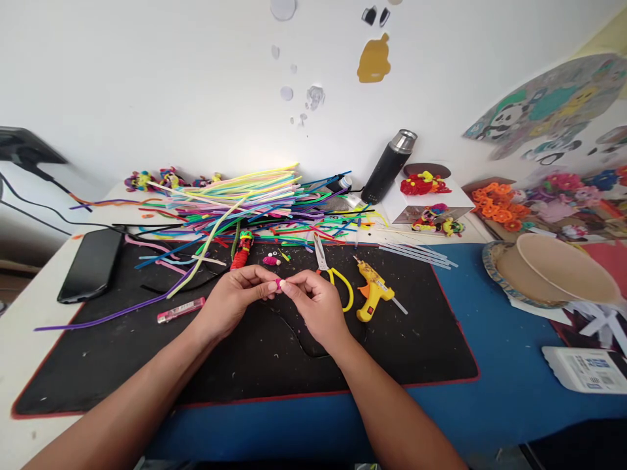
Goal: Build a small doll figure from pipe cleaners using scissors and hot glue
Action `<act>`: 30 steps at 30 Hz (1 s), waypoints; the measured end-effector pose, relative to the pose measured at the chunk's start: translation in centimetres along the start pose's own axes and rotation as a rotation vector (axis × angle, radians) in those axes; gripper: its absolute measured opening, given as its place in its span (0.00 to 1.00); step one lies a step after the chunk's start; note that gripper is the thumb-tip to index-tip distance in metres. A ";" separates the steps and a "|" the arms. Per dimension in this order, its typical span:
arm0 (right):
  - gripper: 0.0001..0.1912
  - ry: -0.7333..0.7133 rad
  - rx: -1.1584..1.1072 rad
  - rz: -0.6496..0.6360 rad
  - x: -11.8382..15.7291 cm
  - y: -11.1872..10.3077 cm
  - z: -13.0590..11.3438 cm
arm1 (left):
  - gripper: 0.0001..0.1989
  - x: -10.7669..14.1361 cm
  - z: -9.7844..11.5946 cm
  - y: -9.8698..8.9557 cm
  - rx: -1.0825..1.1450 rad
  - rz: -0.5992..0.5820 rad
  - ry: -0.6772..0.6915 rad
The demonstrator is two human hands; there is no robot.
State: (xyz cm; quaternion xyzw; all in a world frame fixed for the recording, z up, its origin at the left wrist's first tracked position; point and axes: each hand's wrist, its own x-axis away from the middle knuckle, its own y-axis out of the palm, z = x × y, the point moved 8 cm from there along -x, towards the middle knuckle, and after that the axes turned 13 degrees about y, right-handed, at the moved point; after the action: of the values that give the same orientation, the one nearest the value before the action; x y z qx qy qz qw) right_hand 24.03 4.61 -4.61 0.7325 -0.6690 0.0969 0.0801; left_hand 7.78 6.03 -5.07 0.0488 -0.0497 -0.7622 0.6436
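Observation:
Between the fingertips of my left hand (pixel 238 295) and my right hand (pixel 316 303) is a small magenta pipe cleaner piece (pixel 279 284). Both hands are closed in a pinch on it, meeting above the black mat. Just beyond them lie another small magenta coiled piece (pixel 271 260) and a tiny yellow-green piece (pixel 285 256). A red coiled pipe cleaner figure (pixel 241 251) with a green and yellow top rests past my left hand. Scissors with yellow handles (pixel 341 282) lie open past my right hand, and a yellow glue gun (pixel 373 290) is to their right.
A large heap of coloured pipe cleaners (pixel 245 202) spreads along the back. A phone (pixel 91 264) and a pink-and-clear cutter-like tool (pixel 181 310) lie left. At the back right a black flask (pixel 389 167) leans near a white box (pixel 426 207). Clear glue sticks (pixel 416 254) lie nearby.

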 end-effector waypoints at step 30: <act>0.16 0.042 -0.021 -0.020 0.0 -0.1 0.6 | 0.15 -0.2 0.2 -0.4 0.008 0.104 0.048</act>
State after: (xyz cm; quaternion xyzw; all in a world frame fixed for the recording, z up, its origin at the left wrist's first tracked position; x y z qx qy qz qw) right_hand 24.10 4.51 -5.22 0.7362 -0.6607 0.1042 0.1027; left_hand 7.42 6.28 -4.94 0.0670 -0.0396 -0.7262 0.6830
